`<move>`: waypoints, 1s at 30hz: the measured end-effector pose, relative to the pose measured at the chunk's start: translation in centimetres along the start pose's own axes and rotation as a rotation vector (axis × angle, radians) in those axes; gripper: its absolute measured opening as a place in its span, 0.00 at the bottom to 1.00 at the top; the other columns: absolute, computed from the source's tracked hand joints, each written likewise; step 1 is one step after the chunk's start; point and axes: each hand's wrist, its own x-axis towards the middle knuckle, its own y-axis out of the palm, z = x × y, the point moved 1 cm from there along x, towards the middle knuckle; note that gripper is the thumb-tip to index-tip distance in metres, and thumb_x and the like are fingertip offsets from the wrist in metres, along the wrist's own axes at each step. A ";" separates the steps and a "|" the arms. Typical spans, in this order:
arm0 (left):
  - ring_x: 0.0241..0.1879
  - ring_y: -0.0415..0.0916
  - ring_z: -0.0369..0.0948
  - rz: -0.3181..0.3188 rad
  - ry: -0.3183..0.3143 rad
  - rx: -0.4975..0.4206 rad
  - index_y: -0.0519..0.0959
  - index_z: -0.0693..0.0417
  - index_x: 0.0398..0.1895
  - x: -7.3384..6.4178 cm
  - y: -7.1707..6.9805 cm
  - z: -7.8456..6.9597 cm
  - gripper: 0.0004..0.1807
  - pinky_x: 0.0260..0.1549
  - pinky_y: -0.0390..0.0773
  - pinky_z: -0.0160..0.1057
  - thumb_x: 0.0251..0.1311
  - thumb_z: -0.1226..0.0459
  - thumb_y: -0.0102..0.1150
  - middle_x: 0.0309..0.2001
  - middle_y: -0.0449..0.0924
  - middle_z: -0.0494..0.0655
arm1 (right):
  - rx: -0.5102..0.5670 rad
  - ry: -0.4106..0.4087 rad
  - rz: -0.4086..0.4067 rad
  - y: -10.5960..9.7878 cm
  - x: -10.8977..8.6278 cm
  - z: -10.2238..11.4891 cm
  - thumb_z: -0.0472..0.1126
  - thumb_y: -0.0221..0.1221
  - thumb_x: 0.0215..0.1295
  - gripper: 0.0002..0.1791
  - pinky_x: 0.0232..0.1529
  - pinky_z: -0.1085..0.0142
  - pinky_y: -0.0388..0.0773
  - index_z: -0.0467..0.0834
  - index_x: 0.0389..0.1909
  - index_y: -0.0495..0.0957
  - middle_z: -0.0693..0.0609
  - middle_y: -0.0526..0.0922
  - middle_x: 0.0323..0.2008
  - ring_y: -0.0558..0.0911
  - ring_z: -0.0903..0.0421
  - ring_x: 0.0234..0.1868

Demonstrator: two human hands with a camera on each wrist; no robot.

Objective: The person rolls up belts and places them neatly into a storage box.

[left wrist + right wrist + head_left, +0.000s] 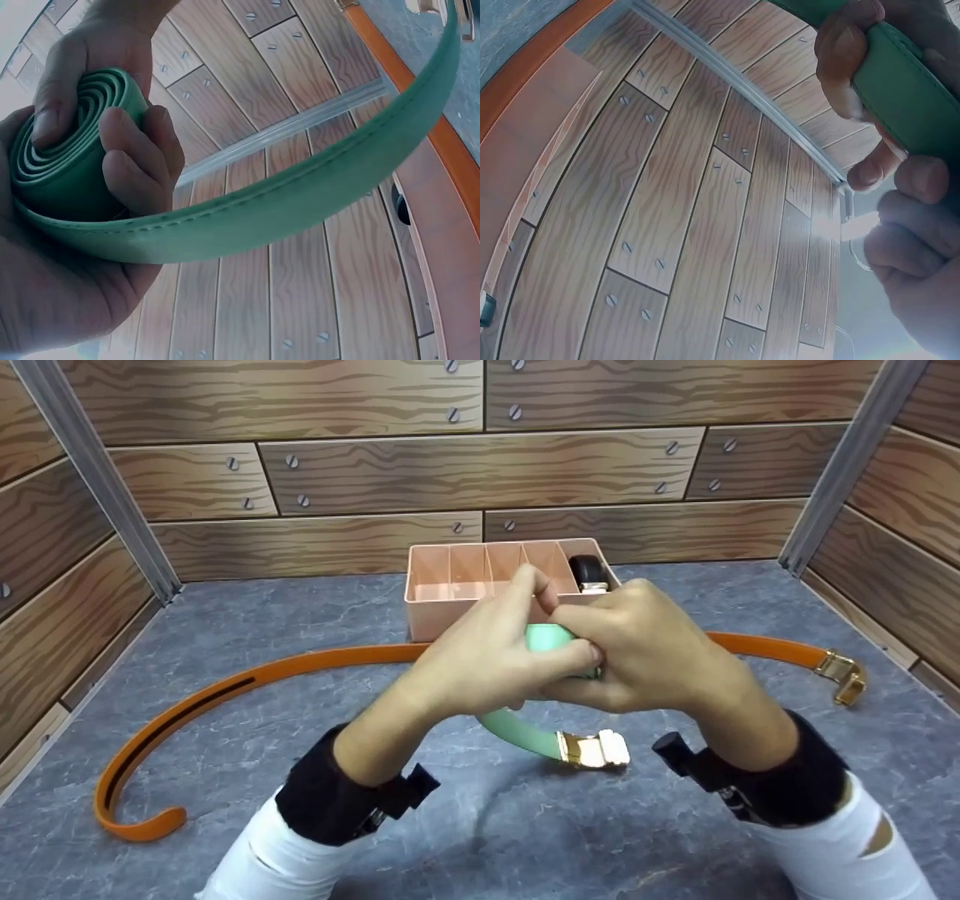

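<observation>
A green belt [262, 217] is wound into a tight coil between both hands, above the table. My left hand [487, 656] grips the coil from the left, its thumb laid across the front. From the right, my right hand [637, 649] holds the same coil with curled fingers, seen around it in the left wrist view. The unwound end hangs below the hands in a curve and carries a gold buckle [592, 748]. In the right wrist view the coil's stitched outer face [907, 86] shows between fingers; the hands hide much of the roll in the head view.
A pink divided box [442, 620] stands behind the hands, with a rolled black belt [586, 572] in its right compartment. An orange belt [337, 658] lies in a long curve across the table in front of the box, its gold buckle [838, 671] at the right. Wood-patterned walls enclose the table.
</observation>
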 end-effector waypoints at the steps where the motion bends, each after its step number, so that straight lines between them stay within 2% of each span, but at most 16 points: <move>1: 0.18 0.78 0.44 0.005 0.006 -0.027 0.64 0.48 0.45 0.0 -0.1 0.1 0.22 0.16 0.80 0.41 0.58 0.49 0.61 0.32 0.78 0.48 | -0.001 -0.009 -0.017 0.1 0.0 0.0 0.56 0.64 0.63 0.26 0.12 0.74 0.59 0.46 0.18 0.64 0.58 0.64 0.12 0.61 0.66 0.11; 3: 0.19 0.78 0.44 0.011 0.032 -0.094 0.64 0.49 0.45 0.2 -0.2 0.4 0.22 0.17 0.81 0.42 0.59 0.49 0.62 0.32 0.79 0.49 | 0.018 -0.010 -0.058 0.2 0.1 -0.1 0.59 0.61 0.66 0.27 0.11 0.74 0.59 0.46 0.17 0.64 0.59 0.63 0.11 0.61 0.66 0.10; 5: 0.20 0.78 0.45 0.012 0.074 -0.203 0.65 0.50 0.46 0.5 -0.2 0.7 0.21 0.18 0.82 0.44 0.61 0.50 0.61 0.32 0.79 0.51 | 0.038 0.011 -0.122 0.4 0.1 -0.2 0.60 0.61 0.66 0.27 0.11 0.73 0.60 0.45 0.17 0.68 0.58 0.66 0.10 0.63 0.66 0.10; 10: 0.19 0.77 0.45 0.029 0.176 -0.589 0.66 0.53 0.43 1.4 0.1 1.3 0.12 0.20 0.80 0.44 0.66 0.56 0.52 0.26 0.79 0.49 | 0.043 0.125 -0.326 0.8 0.1 -0.2 0.64 0.63 0.61 0.28 0.12 0.69 0.64 0.42 0.22 0.79 0.55 0.74 0.13 0.69 0.62 0.11; 12: 0.18 0.77 0.45 0.049 0.183 -0.669 0.66 0.53 0.42 1.5 0.1 1.4 0.10 0.20 0.79 0.43 0.67 0.57 0.49 0.24 0.80 0.47 | 0.032 0.154 -0.368 1.0 0.1 -0.1 0.64 0.64 0.61 0.28 0.12 0.67 0.66 0.41 0.23 0.80 0.54 0.77 0.14 0.72 0.61 0.11; 13: 0.17 0.77 0.45 0.055 0.179 -0.680 0.65 0.53 0.41 1.5 0.0 1.4 0.10 0.20 0.79 0.42 0.67 0.57 0.49 0.23 0.79 0.47 | 0.031 0.152 -0.371 1.1 0.2 0.0 0.63 0.64 0.62 0.28 0.12 0.67 0.67 0.40 0.24 0.80 0.53 0.77 0.15 0.73 0.60 0.12; 15: 0.16 0.76 0.45 0.055 0.146 -0.639 0.64 0.53 0.41 1.3 -0.3 1.3 0.11 0.18 0.78 0.41 0.66 0.57 0.52 0.25 0.79 0.49 | 0.044 0.134 -0.326 1.2 0.3 0.1 0.62 0.62 0.64 0.27 0.13 0.67 0.69 0.39 0.26 0.79 0.53 0.79 0.16 0.74 0.60 0.13; 16: 0.16 0.76 0.45 0.055 0.122 -0.590 0.64 0.53 0.42 1.2 -0.4 1.2 0.13 0.17 0.78 0.41 0.65 0.57 0.54 0.26 0.79 0.50 | 0.047 0.122 -0.282 1.2 0.3 0.2 0.62 0.62 0.64 0.27 0.13 0.68 0.69 0.40 0.27 0.79 0.53 0.79 0.17 0.74 0.60 0.13; 20: 0.17 0.76 0.43 0.062 0.011 -0.280 0.62 0.52 0.43 0.6 -0.6 0.7 0.22 0.15 0.79 0.40 0.60 0.53 0.63 0.33 0.79 0.54 | 0.073 0.083 -0.076 0.5 0.1 0.3 0.62 0.63 0.63 0.25 0.14 0.73 0.68 0.44 0.24 0.75 0.57 0.75 0.15 0.71 0.66 0.13; 22: 0.19 0.78 0.43 0.065 -0.021 -0.138 0.63 0.51 0.44 0.5 -0.6 0.4 0.24 0.17 0.80 0.40 0.58 0.51 0.65 0.35 0.79 0.53 | 0.069 0.079 -0.026 0.3 0.0 0.3 0.62 0.65 0.61 0.25 0.14 0.74 0.66 0.46 0.20 0.71 0.59 0.71 0.13 0.67 0.67 0.13; 23: 0.20 0.78 0.43 0.064 -0.027 -0.104 0.63 0.51 0.44 0.5 -0.5 0.4 0.24 0.18 0.81 0.41 0.58 0.50 0.66 0.36 0.79 0.52 | 0.068 0.076 -0.020 0.2 0.0 0.3 0.61 0.66 0.60 0.26 0.14 0.74 0.65 0.46 0.19 0.70 0.59 0.70 0.12 0.66 0.67 0.12; 26: 0.23 0.80 0.43 0.040 -0.016 -0.091 0.65 0.50 0.44 0.6 -0.6 0.5 0.23 0.21 0.82 0.42 0.58 0.49 0.65 0.37 0.80 0.51 | 0.049 0.070 -0.044 0.3 0.1 0.2 0.59 0.65 0.61 0.26 0.13 0.73 0.64 0.46 0.17 0.68 0.58 0.68 0.12 0.65 0.66 0.12; 30: 0.27 0.81 0.43 -0.001 0.050 -0.217 0.67 0.51 0.44 0.9 -0.7 0.9 0.20 0.26 0.84 0.44 0.61 0.49 0.61 0.35 0.81 0.51 | 0.054 0.094 -0.135 0.6 0.3 0.0 0.61 0.63 0.63 0.26 0.13 0.72 0.65 0.45 0.18 0.74 0.57 0.72 0.12 0.68 0.65 0.11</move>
